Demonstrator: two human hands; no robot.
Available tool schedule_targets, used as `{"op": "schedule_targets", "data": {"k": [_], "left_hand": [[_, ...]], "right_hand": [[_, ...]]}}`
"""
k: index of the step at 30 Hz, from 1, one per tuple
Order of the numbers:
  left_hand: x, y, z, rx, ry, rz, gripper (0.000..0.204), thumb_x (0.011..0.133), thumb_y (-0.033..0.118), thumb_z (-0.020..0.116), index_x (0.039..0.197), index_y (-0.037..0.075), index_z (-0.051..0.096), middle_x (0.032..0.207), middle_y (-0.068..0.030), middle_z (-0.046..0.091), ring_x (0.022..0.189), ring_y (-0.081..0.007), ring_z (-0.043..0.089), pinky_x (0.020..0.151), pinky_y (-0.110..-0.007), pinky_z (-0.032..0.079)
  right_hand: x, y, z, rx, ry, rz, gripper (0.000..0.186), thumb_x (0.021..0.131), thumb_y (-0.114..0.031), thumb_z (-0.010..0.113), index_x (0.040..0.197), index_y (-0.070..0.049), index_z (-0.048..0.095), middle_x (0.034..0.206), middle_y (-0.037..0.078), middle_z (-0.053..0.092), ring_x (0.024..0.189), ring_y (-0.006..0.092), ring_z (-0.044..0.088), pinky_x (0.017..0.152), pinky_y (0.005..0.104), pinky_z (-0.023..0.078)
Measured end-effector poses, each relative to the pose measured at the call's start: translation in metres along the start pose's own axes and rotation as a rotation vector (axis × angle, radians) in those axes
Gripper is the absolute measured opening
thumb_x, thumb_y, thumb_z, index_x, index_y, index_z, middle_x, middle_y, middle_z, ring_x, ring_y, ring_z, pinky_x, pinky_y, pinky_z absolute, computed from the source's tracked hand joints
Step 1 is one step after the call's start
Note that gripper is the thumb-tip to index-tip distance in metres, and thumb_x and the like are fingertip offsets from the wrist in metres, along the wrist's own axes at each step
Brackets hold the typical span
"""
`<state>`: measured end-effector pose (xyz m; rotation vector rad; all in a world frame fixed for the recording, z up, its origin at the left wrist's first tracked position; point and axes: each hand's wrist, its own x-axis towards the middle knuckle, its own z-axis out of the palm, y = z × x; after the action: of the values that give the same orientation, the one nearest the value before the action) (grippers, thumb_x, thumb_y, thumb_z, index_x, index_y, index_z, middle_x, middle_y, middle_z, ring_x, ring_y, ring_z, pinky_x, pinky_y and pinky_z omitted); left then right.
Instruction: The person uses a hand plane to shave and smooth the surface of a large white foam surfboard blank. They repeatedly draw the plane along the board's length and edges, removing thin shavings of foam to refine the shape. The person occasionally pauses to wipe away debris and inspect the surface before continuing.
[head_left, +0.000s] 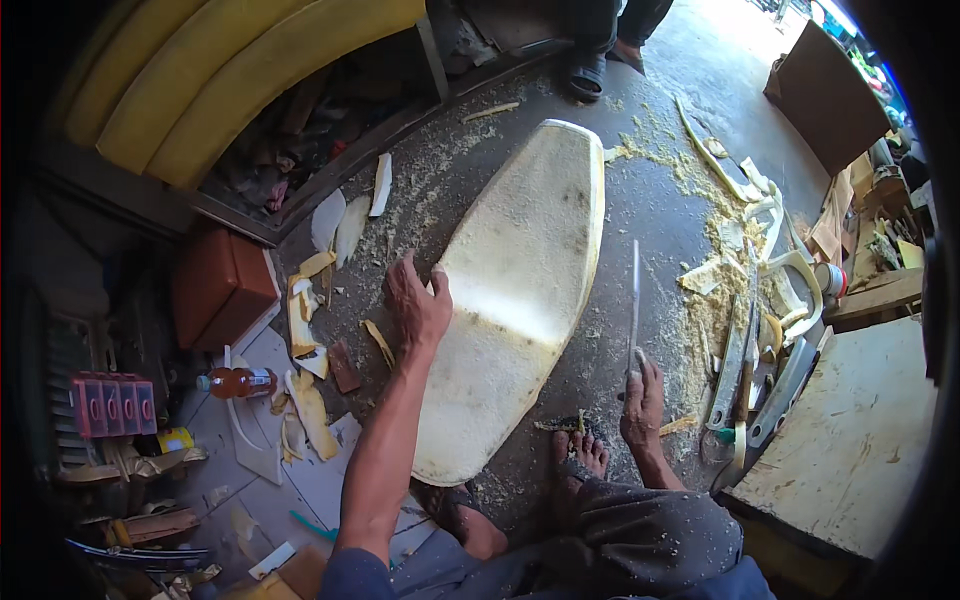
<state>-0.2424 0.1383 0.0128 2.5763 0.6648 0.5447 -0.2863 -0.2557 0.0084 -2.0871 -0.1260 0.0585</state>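
Note:
A long cream foam seat pad (520, 260), shaped like a motorcycle seat, lies on the dark floor in front of me. It is narrower at the far end, with a dip across its middle and a few dark stains. My left hand (415, 300) grips its left edge, thumb on the upper face and fingers curled at the side. To the right of the pad, my right hand (642, 402) is closed around the handle end of a long thin knife (635, 290). The blade points away from me, apart from the foam; the handle is mostly hidden in my fist.
Foam shavings (715, 275) and crumbs litter the floor right; more offcuts (310, 410) lie left beside a bottle (240, 382) and brown box (222, 290). Metal blades (780, 390) lie near a wooden board (840, 430). Another person's foot (588, 78) stands at the far side.

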Motion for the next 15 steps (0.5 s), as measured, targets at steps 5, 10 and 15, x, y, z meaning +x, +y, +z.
{"op": "schedule_targets", "data": {"k": [5,10,15], "left_hand": [[-0.007,0.066,-0.003,0.045,-0.627,-0.345,0.075,0.101,0.045,0.054,0.156,-0.002,0.035,0.145,-0.0389,0.047,0.139,-0.0483,0.046,0.113,-0.055,0.039],[-0.055,0.077,0.017,0.252,-0.396,0.149,0.076,0.103,0.048,0.049,0.165,0.012,0.025,0.166,-0.0310,0.022,0.154,-0.0463,0.025,0.122,-0.063,0.023],[-0.067,0.110,0.046,0.272,-0.505,0.260,0.075,0.105,0.055,0.039,0.168,0.021,0.017,0.174,-0.0187,0.008,0.160,-0.0406,0.006,0.125,-0.067,0.001]], "right_hand": [[-0.008,0.031,-0.020,0.277,-0.022,0.466,0.052,0.108,-0.036,0.056,0.148,-0.003,0.053,0.115,0.008,0.063,0.094,0.0164,0.063,0.075,0.0311,0.057],[0.087,0.021,0.032,-0.092,-0.042,-0.012,0.050,0.108,-0.026,0.051,0.150,0.000,0.048,0.147,0.022,0.053,0.129,0.0385,0.056,0.111,0.0439,0.042],[-0.002,0.006,0.051,-0.089,-0.127,0.045,0.050,0.108,-0.027,0.049,0.151,-0.001,0.051,0.150,0.024,0.051,0.136,0.0389,0.051,0.115,0.0476,0.036]]}}
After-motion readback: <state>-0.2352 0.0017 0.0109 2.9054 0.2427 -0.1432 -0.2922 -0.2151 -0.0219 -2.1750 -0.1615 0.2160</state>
